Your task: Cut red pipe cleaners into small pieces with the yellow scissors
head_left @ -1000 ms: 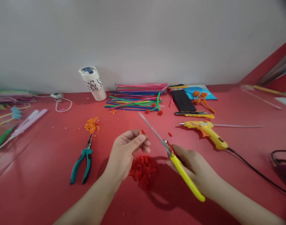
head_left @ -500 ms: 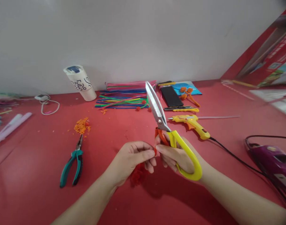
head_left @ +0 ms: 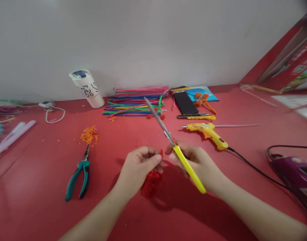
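Scissors (head_left: 178,151) partly hide what seem to be pipe cleaners (head_left: 133,99).

Red tbl (head_left: 43,214) is busy. Near ctr: red fuzzy pile (head_left: 150,187), partly hidden. L of it, teal pliers (head_left: 84,164) lie w/ handles apart, tips right at orange scraps (head_left: 88,135). Far L: pink stick (head_left: 20,135) plus wht adapter (head_left: 46,104) w/ looped cord. Wht tumbler (head_left: 91,94) stands at back; pipe cleaners (head_left: 143,91), mixed colours, lie crosswise at back ctr. R of those: blk phone (head_left: 185,103) next to blue pkt (head_left: 211,93), yel cutter (head_left: 206,117) just in front, then yel glue gun (head_left: 212,132) lying flat, blk cable (head_left: 254,165) trailing twd purple device (head_left: 294,170) at R edge.
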Motion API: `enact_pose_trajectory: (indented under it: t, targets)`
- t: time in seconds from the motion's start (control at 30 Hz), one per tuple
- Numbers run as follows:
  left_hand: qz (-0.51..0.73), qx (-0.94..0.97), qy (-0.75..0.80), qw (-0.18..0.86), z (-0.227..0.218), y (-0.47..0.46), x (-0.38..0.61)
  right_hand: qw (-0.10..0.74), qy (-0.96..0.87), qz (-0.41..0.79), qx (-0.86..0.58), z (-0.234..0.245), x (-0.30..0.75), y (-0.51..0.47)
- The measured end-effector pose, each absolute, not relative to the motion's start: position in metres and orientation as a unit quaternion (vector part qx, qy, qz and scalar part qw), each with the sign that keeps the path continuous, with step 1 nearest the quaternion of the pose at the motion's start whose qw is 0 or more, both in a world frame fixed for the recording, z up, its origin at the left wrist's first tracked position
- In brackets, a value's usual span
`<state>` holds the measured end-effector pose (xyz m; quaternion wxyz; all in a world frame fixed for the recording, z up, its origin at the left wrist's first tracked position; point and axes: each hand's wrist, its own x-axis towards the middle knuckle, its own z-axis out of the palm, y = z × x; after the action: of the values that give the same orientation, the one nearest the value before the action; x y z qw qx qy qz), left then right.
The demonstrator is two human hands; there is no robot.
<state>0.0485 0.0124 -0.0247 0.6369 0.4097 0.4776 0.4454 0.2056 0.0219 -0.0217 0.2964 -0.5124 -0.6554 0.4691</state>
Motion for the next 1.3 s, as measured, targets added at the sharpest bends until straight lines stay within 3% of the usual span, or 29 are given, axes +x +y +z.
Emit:
enact_pose_trajectory:
  t: [0.2,0.33,0.77,1.3]
  targets:
    - [0.593,0.342,0.442,0.58,-0.025,0.023,0.033,0.112,-0.812,0.229,-0.525,-0.029,0.219,0.02]
    - [0.62,0.338,0.425,0.566,-0.024,0.026,0.028,0.059,-0.853,0.147,-0.497,-0.037,0.217,0.017]
    - [0.626,0.334,0.416,0.569,-0.02,0.024,0.03,0.078,-0.884,0.062,-0.456,-0.048,0.217,0.014]
    - [0.633,0.323,0.387,0.587,-0.019,0.022,0.03,0.089,-0.881,0.092,-0.455,-0.047,0.213,0.012]
